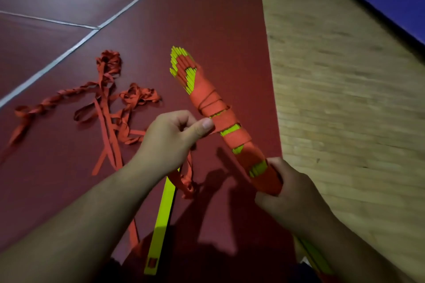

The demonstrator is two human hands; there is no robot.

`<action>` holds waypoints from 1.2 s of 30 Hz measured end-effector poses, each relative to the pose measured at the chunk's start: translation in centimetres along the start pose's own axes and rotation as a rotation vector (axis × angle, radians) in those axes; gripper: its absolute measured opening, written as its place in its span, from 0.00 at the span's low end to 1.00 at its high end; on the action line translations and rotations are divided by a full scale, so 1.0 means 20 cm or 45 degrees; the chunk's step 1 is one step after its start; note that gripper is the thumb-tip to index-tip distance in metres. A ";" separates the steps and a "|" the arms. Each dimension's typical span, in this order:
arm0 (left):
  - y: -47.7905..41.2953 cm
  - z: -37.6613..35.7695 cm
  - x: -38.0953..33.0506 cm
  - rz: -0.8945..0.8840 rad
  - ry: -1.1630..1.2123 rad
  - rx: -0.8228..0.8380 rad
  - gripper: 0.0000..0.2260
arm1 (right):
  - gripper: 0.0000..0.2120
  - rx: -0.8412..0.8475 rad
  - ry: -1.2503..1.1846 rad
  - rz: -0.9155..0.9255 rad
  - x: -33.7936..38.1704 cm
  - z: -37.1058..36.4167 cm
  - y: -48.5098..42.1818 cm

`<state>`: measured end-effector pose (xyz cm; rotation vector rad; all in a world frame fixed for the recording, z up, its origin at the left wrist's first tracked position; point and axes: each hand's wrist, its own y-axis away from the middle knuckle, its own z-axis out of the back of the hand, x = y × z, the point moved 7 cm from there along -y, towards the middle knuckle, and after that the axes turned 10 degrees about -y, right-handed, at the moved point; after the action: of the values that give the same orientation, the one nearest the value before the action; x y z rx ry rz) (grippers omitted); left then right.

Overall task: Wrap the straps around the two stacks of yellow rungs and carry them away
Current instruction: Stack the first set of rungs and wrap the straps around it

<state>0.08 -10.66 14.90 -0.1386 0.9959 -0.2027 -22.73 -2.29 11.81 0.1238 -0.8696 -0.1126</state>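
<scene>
- Two hands hold one stack of yellow rungs up over the dark red mat.
- Right hand grips the stack's near end.
- Left hand pinches a red strap wound round its middle.
- Loose red straps lie tangled on the mat to the left.
- One single yellow rung lies below the hands, beside the wooden floor.

The red straps look like soft, flat cloth. The yellow rungs look like smooth, hard plastic. The dark red floor mat is smooth with a dull shine. The floor beside it is pale, matt wood.
</scene>
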 end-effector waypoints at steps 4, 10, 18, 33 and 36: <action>0.00 -0.04 0.00 0.094 0.259 0.066 0.14 | 0.20 0.046 -0.018 -0.010 -0.05 0.00 -0.02; -0.02 -0.10 0.00 0.208 0.609 0.002 0.15 | 0.18 0.026 -0.056 -0.002 -0.05 0.03 -0.04; -0.03 -0.22 0.07 0.277 0.746 0.106 0.15 | 0.19 0.116 -0.314 -0.027 -0.04 0.02 -0.01; 0.02 -0.25 -0.04 0.155 0.741 0.179 0.27 | 0.21 0.737 -1.189 -0.345 -0.04 -0.20 0.05; 0.02 -0.24 -0.03 0.240 0.680 0.077 0.25 | 0.27 0.495 -0.930 -0.278 -0.05 -0.18 0.02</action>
<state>-4.25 -10.23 12.66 0.0714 1.5240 -0.0968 -20.48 -1.57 8.83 0.5669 -1.6016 -0.1972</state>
